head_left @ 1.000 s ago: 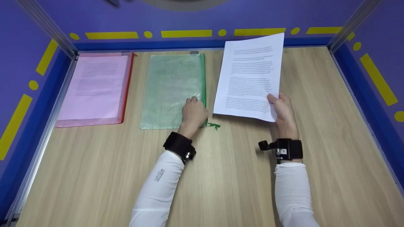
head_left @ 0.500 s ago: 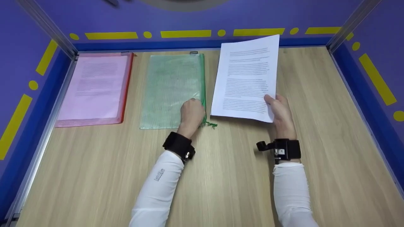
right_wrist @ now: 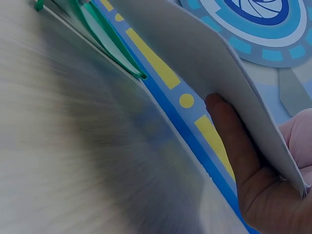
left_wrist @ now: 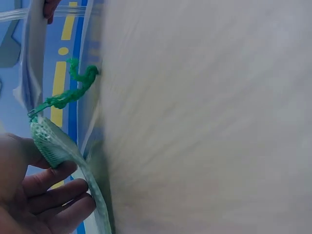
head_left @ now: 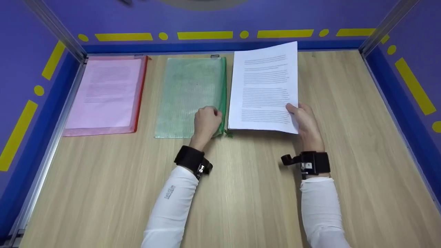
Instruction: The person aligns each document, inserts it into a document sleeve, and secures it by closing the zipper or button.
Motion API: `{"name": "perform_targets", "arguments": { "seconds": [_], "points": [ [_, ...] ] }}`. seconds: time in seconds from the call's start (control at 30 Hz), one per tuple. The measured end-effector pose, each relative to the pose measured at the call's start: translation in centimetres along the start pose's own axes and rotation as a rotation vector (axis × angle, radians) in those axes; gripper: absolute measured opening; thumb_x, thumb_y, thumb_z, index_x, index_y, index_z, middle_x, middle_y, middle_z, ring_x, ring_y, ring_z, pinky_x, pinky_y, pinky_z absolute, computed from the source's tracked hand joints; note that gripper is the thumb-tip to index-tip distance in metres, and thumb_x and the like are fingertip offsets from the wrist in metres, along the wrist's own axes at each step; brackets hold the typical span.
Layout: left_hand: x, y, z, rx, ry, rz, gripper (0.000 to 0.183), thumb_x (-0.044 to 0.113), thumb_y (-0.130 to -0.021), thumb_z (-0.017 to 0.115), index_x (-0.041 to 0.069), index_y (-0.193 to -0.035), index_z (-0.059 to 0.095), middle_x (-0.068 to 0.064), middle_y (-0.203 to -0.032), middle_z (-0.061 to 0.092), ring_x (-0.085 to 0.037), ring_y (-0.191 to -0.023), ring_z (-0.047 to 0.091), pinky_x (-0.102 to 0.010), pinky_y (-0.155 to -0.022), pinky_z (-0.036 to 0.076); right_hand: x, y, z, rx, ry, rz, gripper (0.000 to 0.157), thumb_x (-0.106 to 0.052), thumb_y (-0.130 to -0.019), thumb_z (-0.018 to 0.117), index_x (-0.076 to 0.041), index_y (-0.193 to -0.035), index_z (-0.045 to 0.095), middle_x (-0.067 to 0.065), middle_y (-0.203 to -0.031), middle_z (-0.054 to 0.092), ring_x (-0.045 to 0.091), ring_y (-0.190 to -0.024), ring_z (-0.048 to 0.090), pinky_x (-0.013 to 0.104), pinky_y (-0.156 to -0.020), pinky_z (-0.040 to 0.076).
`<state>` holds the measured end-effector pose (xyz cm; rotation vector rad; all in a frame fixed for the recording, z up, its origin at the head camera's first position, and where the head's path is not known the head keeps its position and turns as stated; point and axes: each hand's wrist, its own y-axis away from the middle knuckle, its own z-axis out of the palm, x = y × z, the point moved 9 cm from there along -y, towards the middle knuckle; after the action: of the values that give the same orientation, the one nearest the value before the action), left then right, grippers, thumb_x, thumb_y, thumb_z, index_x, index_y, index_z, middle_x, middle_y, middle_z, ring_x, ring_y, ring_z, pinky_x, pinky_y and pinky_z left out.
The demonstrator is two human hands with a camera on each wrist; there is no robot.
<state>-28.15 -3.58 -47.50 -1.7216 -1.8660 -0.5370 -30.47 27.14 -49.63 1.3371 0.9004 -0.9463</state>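
Observation:
In the head view, a green mesh zip folder (head_left: 189, 89) lies on the table, its zip edge on the right. My left hand (head_left: 207, 120) is at its lower right corner; in the left wrist view the thumb and index finger (left_wrist: 63, 170) pinch the mesh layer. A green cord (left_wrist: 73, 95) hangs from that corner. My right hand (head_left: 306, 120) grips a stack of printed paper (head_left: 265, 89) by its lower right edge, thumb on top, beside the folder's zip side. In the right wrist view, the folder's green edges (right_wrist: 109, 41) stand apart, leaving a gap.
A pink folder (head_left: 103, 93) with a red zip edge and printed paper inside lies at the left of the wooden table (head_left: 248, 193). Blue walls (head_left: 206, 24) with yellow marks bound the table at the back and sides.
My right hand has brought the paper leftward, close to the folder's zip edge. My left hand has stayed at the folder's corner, lifting its edge slightly.

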Motion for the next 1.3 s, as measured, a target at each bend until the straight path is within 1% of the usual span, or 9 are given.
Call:
{"name": "perform_targets", "arguments": {
  "seconds": [0.17,0.27,0.4,0.53,0.7,0.87,1.03,1.2,1.3],
  "points": [
    [-0.5,0.2,-0.1,0.007,0.081,-0.011,0.022,0.016,-0.095,0.057,0.005,-0.084,0.073,-0.003,-0.072,0.066,-0.012,-0.062,0.05,-0.025,-0.06,0.044,-0.3,0.3,-0.2,-0.027,-0.002,-0.007,0.048,-0.018,-0.104,0.045,0.007,-0.144,0.041,-0.007,-0.09,0.074,0.007,-0.083,0.072,0.021,-0.068,0.056],
    [-0.5,0.5,-0.3,0.017,0.096,-0.002,0.023,0.016,-0.096,0.057,0.003,-0.092,0.076,-0.008,-0.081,0.074,-0.014,-0.066,0.058,-0.03,-0.065,0.052,-0.7,0.5,-0.4,-0.054,-0.003,-0.012,0.05,-0.019,-0.104,0.046,0.008,-0.145,0.039,-0.008,-0.09,0.075,0.007,-0.082,0.072,0.021,-0.068,0.057],
    [-0.3,0.8,-0.8,0.038,0.091,0.027,0.023,0.016,-0.096,0.057,0.003,-0.093,0.076,-0.01,-0.083,0.075,-0.018,-0.069,0.065,-0.034,-0.068,0.056,-1.4,0.9,-1.1,-0.071,-0.021,0.005,0.049,-0.02,-0.103,0.048,0.006,-0.144,0.04,-0.006,-0.091,0.075,0.008,-0.083,0.072,0.021,-0.068,0.057],
    [0.0,1.0,-1.3,0.055,0.071,0.054,0.024,0.016,-0.096,0.056,0.003,-0.09,0.076,-0.01,-0.08,0.075,-0.019,-0.065,0.064,-0.035,-0.066,0.056,-2.3,1.2,-2.0,-0.075,-0.018,0.007,0.048,-0.021,-0.103,0.051,0.004,-0.143,0.041,-0.007,-0.091,0.075,0.007,-0.083,0.071,0.021,-0.068,0.056],
    [0.0,1.0,-1.7,0.058,0.055,0.065,0.023,0.015,-0.095,0.057,0.003,-0.086,0.075,-0.008,-0.075,0.073,-0.014,-0.061,0.056,-0.033,-0.063,0.054,-3.1,1.4,-2.3,-0.103,-0.033,0.014,0.048,-0.019,-0.102,0.052,0.005,-0.142,0.04,-0.006,-0.09,0.076,0.007,-0.081,0.071,0.02,-0.066,0.056],
    [0.1,0.9,-2.0,0.046,0.032,0.069,0.023,0.015,-0.095,0.057,0.003,-0.084,0.073,-0.003,-0.069,0.064,-0.012,-0.059,0.047,-0.027,-0.058,0.044,-3.7,1.4,-1.7,-0.11,-0.003,0.015,0.041,-0.017,-0.102,0.051,0.006,-0.135,0.044,-0.004,-0.087,0.075,0.007,-0.077,0.072,0.019,-0.064,0.056],
    [0.1,1.0,-2.1,0.029,0.006,0.062,0.024,0.015,-0.096,0.057,0.003,-0.081,0.071,0.002,-0.066,0.055,-0.012,-0.058,0.045,-0.024,-0.056,0.037,-4.3,1.4,-0.9,-0.123,0.053,0.007,0.034,-0.015,-0.102,0.049,0.007,-0.127,0.05,-0.002,-0.085,0.075,0.008,-0.073,0.071,0.02,-0.061,0.056],
    [0.1,1.1,-2.1,0.029,-0.03,0.072,0.026,0.013,-0.095,0.055,0.003,-0.075,0.067,0.004,-0.063,0.048,-0.013,-0.058,0.042,-0.024,-0.055,0.034,-4.5,1.7,0.2,-0.162,0.067,0.014,0.035,-0.014,-0.101,0.049,0.01,-0.127,0.05,0.0,-0.085,0.075,0.01,-0.072,0.072,0.021,-0.059,0.057],
    [0.1,1.2,-2.2,0.035,-0.051,0.073,0.025,0.013,-0.095,0.055,0.003,-0.076,0.068,0.004,-0.063,0.049,-0.013,-0.058,0.042,-0.024,-0.055,0.036,-4.5,1.8,0.7,-0.179,0.074,0.027,0.032,-0.014,-0.101,0.05,0.009,-0.123,0.053,0.001,-0.084,0.076,0.011,-0.071,0.073,0.021,-0.058,0.057]
  ]
}}
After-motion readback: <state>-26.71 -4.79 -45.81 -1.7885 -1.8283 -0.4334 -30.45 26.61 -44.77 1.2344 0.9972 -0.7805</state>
